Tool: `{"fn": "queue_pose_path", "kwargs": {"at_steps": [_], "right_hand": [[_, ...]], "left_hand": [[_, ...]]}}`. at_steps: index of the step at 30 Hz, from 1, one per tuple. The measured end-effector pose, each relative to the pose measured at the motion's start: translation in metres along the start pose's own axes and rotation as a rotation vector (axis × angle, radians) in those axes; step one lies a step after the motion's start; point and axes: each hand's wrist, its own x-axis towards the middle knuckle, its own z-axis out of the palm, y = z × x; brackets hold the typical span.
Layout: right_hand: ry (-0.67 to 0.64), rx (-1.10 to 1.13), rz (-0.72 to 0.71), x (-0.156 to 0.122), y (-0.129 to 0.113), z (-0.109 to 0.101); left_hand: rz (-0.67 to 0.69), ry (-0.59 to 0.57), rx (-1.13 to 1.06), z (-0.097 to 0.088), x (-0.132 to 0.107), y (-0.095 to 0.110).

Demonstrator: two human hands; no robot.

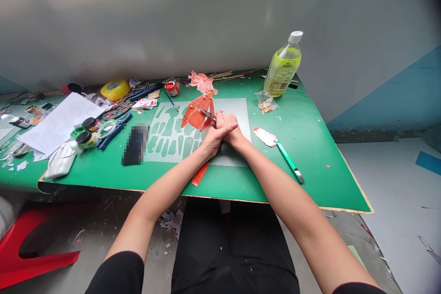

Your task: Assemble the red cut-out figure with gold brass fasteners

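My left hand (214, 138) and my right hand (231, 125) are clasped together around the handles of metal pliers (208, 115), whose handles are mostly hidden by my fingers. The pliers' jaws rest at the right side of a red cut-out piece (196, 112) with dark patterning and small gold studs. Joined above it lies a paler red cut-out piece (202, 82) with a jagged outline. Another red strip (200, 174) shows below my left wrist. Under all this is a translucent sheet (161, 154) with several shapes cut out.
A bottle of yellow-green liquid (282, 71) and a small bag of gold fasteners (266, 103) stand at the back right. A green-handled cutter (289, 161) lies right of my hands. Paint jars (87, 138), a black phone-like slab (135, 144) and papers (62, 121) crowd the left.
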Motion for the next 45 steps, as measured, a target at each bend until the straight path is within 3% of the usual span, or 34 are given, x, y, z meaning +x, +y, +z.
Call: {"fn": "queue_pose_path", "kwargs": {"at_steps": [5, 14, 24, 30, 33, 36, 40, 45], "right_hand": [[0.002, -0.005, 0.021, -0.003, -0.002, 0.0], [0.06, 0.192, 0.081, -0.006, -0.005, 0.004], [0.053, 0.261, 0.121, -0.002, -0.002, 0.01], [0.084, 0.207, 0.145, -0.003, 0.003, -0.007], [0.138, 0.191, 0.179, -0.003, 0.014, -0.021], [0.192, 0.16, 0.215, -0.003, 0.03, -0.033], [0.194, 0.031, 0.218, -0.003, 0.045, -0.039], [0.127, -0.109, 0.173, -0.003, 0.046, -0.038]], "left_hand": [[0.03, -0.001, 0.057, 0.0, 0.001, -0.004], [0.042, 0.088, 0.066, 0.002, 0.002, -0.006], [0.063, 0.056, 0.067, 0.005, 0.003, -0.004], [-0.052, -0.142, 0.034, 0.0, 0.008, 0.004], [-0.112, -0.295, 0.052, -0.012, 0.01, 0.021], [-0.198, -0.397, 0.229, -0.03, 0.013, 0.043], [-0.067, -0.257, 0.456, -0.044, 0.018, 0.062], [0.034, -0.142, 0.49, -0.048, 0.024, 0.059]]}}
